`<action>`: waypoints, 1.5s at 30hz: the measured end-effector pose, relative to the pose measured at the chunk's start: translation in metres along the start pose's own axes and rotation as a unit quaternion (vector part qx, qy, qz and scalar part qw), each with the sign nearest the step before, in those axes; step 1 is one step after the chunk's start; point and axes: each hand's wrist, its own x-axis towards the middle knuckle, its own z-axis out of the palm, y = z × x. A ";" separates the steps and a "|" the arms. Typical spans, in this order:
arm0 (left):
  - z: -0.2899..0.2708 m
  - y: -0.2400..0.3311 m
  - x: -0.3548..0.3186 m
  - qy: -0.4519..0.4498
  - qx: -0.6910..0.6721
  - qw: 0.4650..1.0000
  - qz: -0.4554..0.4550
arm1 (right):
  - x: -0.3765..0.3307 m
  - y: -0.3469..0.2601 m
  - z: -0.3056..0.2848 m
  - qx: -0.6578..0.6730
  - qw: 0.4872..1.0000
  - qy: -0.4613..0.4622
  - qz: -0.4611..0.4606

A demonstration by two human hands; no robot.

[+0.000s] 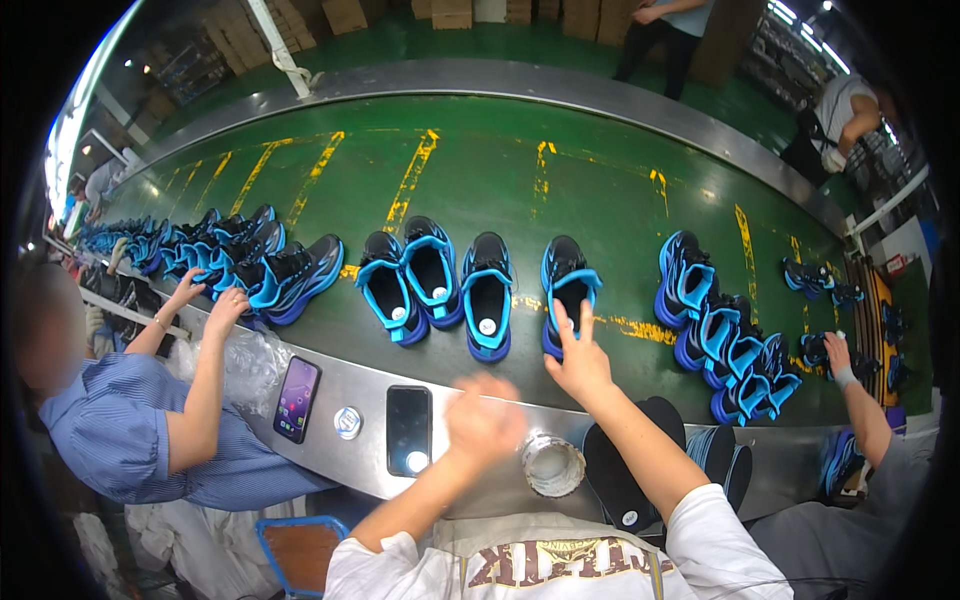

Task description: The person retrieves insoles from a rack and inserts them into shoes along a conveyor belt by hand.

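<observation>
Watching from my end, one shoe matters: the black-and-blue shoe (pixel 563 255) on the green surface (pixel 500 180), directly ahead of the right hand (pixel 583 368). Long axis runs away from that hand, heel near, toe far. Right hand is clearly the nearer: index and middle fingers stretched apart over the shoe's mouth, nothing visibly clasped; I can't tell how firmly they touch.

Left hand (pixel 485 418) sits left of the right one and closer to the body, motion-blurred; can't tell how far open, or whether it holds anything.

Around: single shoe (pixel 487 250) just left of the target, a pair of shoes (pixel 410 295) beyond it; stacked shoes (pixel 720 330) well off to the right. White tub (pixel 553 467) beside the left hand, black insoles (pixel 615 475) by the right forearm. I see nothing blocking between right hand and shoe.
</observation>
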 end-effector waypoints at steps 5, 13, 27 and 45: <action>0.023 -0.094 0.046 -0.298 0.085 0.922 -0.232 | 0.007 -0.053 0.001 0.006 0.989 -0.145 0.038; 0.085 -0.089 0.064 -0.267 0.047 0.952 -0.145 | 0.022 -0.035 0.030 0.071 0.996 -0.042 -0.017; 0.113 0.012 0.031 -0.209 0.028 0.977 0.002 | 0.093 0.145 -0.068 0.081 0.982 0.167 -0.033; 0.145 0.076 0.053 -0.232 -0.020 0.973 0.007 | 0.069 0.137 -0.039 0.142 0.942 0.023 -0.304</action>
